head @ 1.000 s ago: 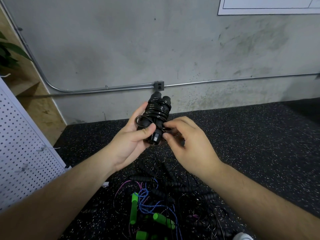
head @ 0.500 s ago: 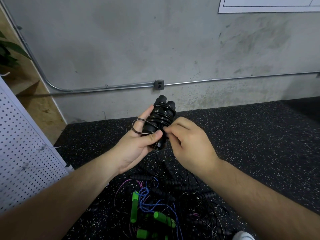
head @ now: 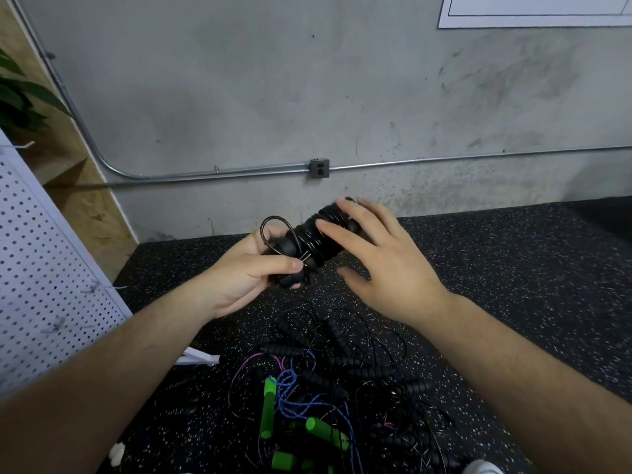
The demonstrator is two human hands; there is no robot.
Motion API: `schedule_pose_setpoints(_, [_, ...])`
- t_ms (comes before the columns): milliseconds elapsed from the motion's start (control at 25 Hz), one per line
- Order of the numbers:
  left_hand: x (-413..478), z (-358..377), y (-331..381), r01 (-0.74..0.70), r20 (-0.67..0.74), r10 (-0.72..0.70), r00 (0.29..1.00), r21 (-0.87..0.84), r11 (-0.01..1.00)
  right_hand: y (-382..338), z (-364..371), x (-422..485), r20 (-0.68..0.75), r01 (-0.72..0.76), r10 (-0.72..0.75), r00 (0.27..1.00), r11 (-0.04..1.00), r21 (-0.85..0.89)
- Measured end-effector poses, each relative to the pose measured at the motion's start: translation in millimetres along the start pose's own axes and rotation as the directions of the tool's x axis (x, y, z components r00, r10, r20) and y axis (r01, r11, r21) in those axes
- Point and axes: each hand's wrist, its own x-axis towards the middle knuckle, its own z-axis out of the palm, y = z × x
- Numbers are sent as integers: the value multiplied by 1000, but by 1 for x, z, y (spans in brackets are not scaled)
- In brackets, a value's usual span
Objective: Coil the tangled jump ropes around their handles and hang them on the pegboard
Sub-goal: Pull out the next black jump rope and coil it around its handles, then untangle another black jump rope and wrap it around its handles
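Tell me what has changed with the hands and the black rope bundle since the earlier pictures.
The right hand let go of the cord it pinched low on the coiled black jump rope and opened, fingers spread over its upper end. The bundle tipped from nearly upright to leaning right. Unchanged: the left hand grips its lower end; the tangled pile lies on the floor.

So the right hand (head: 386, 265) blocks the coiled black jump rope (head: 313, 246) at its far end, and the pegboard (head: 44, 268) is chopped off at the left.
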Motion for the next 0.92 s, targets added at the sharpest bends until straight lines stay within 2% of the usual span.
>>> schedule_pose_setpoints(160, [-6,-11,3,62,5,-63,998,122,991,2,16,7,93,24,-25,995,1000,14])
schedule_pose_setpoints(240, [-7,-17,4,30,-79,-5,997,322,946,0,25,11,126,-20,16,992,999,33])
schedule_pose_setpoints(280, [-7,-21,4,18,-152,57,987,450,893,-2,30,14,131,-41,39,991,999,17])
schedule_pose_setpoints(360, [-10,-25,6,1,-247,210,946,651,759,-10,43,21,134,-76,80,988,996,-36])
schedule_pose_setpoints(400, [-12,-26,6,-9,-225,255,940,733,680,-15,50,24,142,-95,101,985,994,-46])
schedule_pose_setpoints(520, [-8,-33,8,2,-99,234,967,924,383,-32,71,40,133,-112,114,985,994,-17])
schedule_pose_setpoints(640, [-10,-62,11,66,-91,224,970,991,118,-50,93,52,148,-87,83,986,996,21])
schedule_pose_setpoints(680, [-14,-76,8,77,-88,204,975,995,59,-58,102,54,170,-72,65,983,997,38])
schedule_pose_setpoints(720, [-20,-89,3,95,-101,173,980,995,40,-66,113,56,206,-61,46,977,996,64])
schedule_pose_setpoints(800, [-36,-117,-18,167,-174,104,979,984,67,-85,139,57,310,-67,19,950,987,143])
schedule_pose_setpoints(920, [-60,-164,-69,323,-326,-8,945,933,161,-114,188,53,541,-142,-20,841,956,257])
